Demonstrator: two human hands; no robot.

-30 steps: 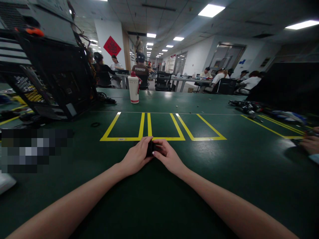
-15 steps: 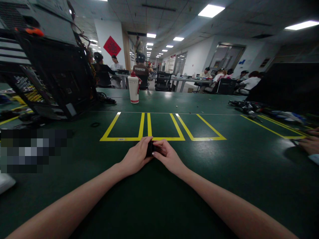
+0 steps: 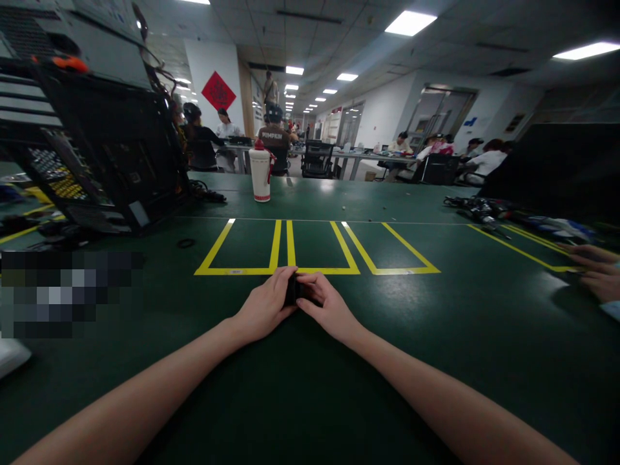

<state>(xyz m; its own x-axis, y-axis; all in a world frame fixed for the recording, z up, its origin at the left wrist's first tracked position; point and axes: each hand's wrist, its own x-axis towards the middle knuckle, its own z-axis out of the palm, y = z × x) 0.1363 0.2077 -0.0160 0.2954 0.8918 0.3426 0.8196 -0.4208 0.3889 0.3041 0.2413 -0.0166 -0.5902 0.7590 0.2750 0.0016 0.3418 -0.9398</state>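
Between my two hands is a small black object [image 3: 292,292], mostly covered by my fingers, so its kind does not show. My left hand [image 3: 265,307] is closed around its left side, thumb below and fingers over the top. From the right, my right hand [image 3: 330,309] grips it with bent fingers and thumb. Both hands are low over the green tabletop [image 3: 310,400], just in front of the yellow tape outlines [image 3: 324,270].
A black computer case [image 3: 111,148] stands at the left, with a black ring [image 3: 185,243] near it. Farther back is a white tumbler [image 3: 260,173] with a red lid. Cables [image 3: 479,210] lie on the right, near another person's hand [image 3: 598,274].
My hands and the black object keep nearly the same position. At the right edge, the other person's hands have shifted slightly.
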